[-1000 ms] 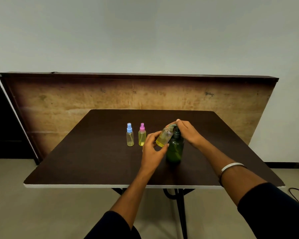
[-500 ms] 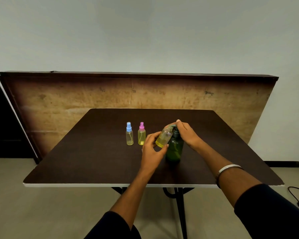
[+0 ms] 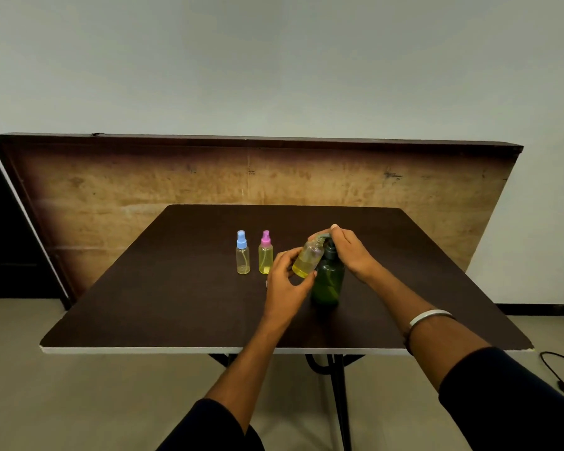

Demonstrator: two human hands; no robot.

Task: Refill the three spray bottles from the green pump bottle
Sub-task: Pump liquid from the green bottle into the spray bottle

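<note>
The green pump bottle stands upright on the dark table, right of centre. My right hand lies over its pump head with the fingers curved across the top. My left hand grips an uncapped spray bottle holding yellow liquid, tilted with its neck up against the pump spout. Two capped spray bottles stand to the left: one with a blue cap and one with a pink cap, both with yellowish liquid. A small white piece shows just left of my left hand; what it is cannot be made out.
A large wooden board leans against the wall behind the table. The table's white front edge faces me. A black cable lies on the floor at the right.
Nothing has visibly changed: both hands and all the bottles keep the same positions across the frames.
</note>
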